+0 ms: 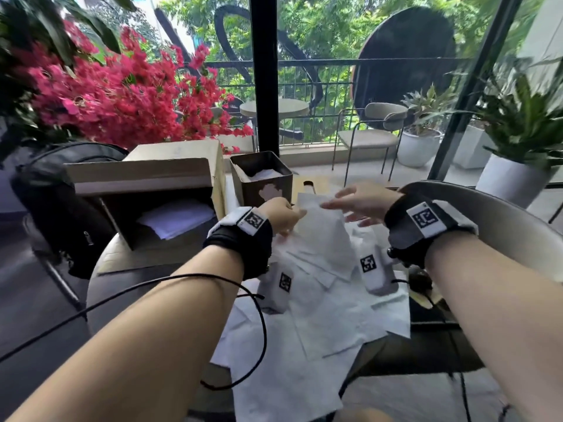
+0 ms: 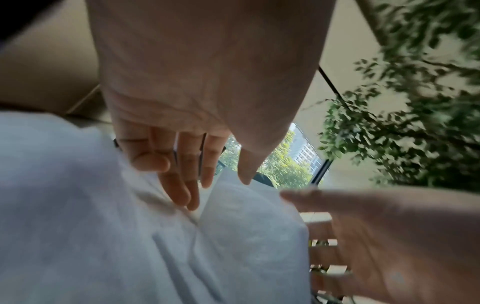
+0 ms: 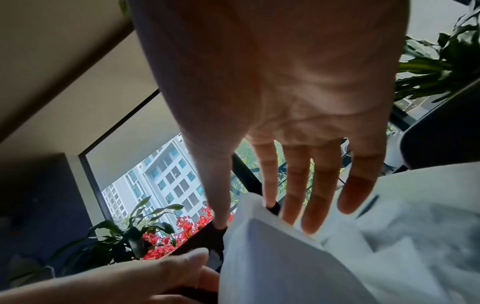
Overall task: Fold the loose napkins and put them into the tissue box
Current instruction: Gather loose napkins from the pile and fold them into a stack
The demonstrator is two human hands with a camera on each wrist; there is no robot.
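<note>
The dark square tissue box (image 1: 261,178) stands open-topped at the far side of the desk (image 1: 100,281), with white napkins lying inside it below the rim. To its left a cardboard box (image 1: 143,190) lies with its flap open and holds a stack of white sheets (image 1: 178,219).

Just in front of the tissue box, one napkin (image 1: 323,229) is held up off the desk between both hands. The left hand (image 1: 281,216) pinches its left edge, thumb on the near face and fingers (image 2: 179,185) curled behind the paper. The right hand (image 1: 362,202) is spread flat, its fingers (image 3: 296,197) straight and lying along the napkin's upper right edge; the thumb seems to touch the top corner, though blur leaves the contact uncertain.

Under the hands a heap of loose napkins (image 1: 320,318) covers the near part of the desk and hangs over its front edge. A black backpack (image 1: 51,202) sits left of the cardboard box, and a grey chair back (image 1: 502,220) curves behind the right wrist.
</note>
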